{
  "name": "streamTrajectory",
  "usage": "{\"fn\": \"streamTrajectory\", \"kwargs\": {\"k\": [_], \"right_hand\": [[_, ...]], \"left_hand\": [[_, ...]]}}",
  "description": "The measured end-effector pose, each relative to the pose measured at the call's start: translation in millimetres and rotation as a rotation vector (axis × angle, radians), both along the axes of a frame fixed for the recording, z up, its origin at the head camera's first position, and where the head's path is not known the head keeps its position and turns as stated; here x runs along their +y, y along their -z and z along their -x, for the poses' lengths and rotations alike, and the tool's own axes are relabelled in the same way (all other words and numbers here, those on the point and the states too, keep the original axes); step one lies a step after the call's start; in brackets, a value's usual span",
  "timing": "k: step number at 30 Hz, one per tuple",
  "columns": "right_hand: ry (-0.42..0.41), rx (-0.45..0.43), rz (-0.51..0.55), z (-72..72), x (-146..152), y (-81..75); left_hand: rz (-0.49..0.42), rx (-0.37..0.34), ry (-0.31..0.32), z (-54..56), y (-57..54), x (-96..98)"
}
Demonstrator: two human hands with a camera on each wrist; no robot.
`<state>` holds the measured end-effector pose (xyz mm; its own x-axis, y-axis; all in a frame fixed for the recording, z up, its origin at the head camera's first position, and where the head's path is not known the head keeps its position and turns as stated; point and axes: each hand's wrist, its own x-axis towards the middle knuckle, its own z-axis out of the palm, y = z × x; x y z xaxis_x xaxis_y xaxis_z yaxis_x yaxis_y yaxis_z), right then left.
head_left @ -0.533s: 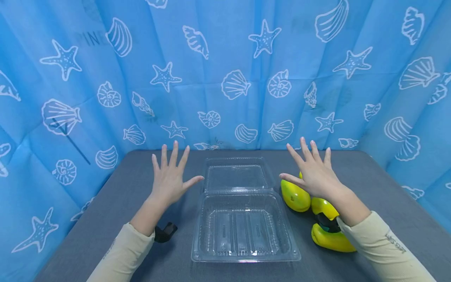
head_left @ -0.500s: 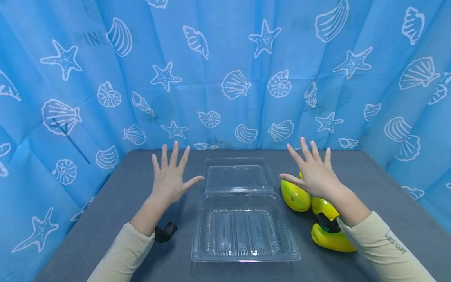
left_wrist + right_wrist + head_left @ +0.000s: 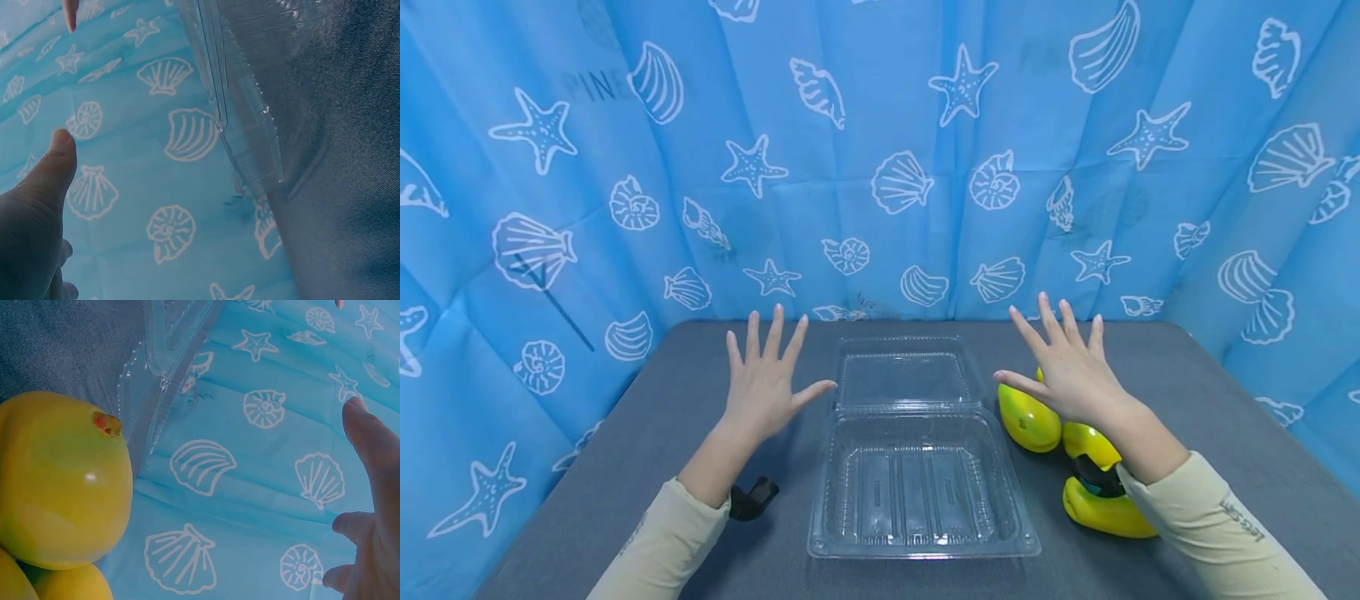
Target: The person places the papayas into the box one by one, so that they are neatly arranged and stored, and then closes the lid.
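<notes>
My left hand (image 3: 762, 392) hovers over the table at the left, fingers straight and spread, nothing held. Between the hands lies a clear plastic clamshell box (image 3: 917, 500), its lid (image 3: 906, 375) folded back behind the base. On the right, my right hand (image 3: 1078, 379) is also spread above the table and holds nothing. Below it and partly hidden by it are several yellow fruits; one rounded yellow-green fruit (image 3: 1030, 421) sits nearest the box, and a longer, curved yellow one (image 3: 1108, 512) lies near the cuff. In the right wrist view, the big fruit (image 3: 65, 481) shows a brown stem end.
The grey cloth-covered table (image 3: 647, 433) is backed by a blue curtain (image 3: 880, 108) printed with white shells and starfish. A black wrist camera (image 3: 754, 498) sticks out at the left cuff, and another (image 3: 1093, 475) at the right cuff.
The left hand has shifted very slightly right and down in the head view, which itself moved a little. The right hand, box and fruits stay practically in place.
</notes>
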<state>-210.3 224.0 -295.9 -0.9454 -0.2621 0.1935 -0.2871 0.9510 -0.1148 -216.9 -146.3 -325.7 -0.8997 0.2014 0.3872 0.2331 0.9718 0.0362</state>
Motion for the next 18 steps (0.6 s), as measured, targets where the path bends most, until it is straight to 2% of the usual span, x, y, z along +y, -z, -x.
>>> {"fn": "streamTrajectory", "kwargs": {"k": [18], "right_hand": [[0.006,0.000,-0.016,-5.7,-1.6,-7.2]], "left_hand": [[0.020,-0.002,-0.002,-3.0,-2.5,-0.3]]}}
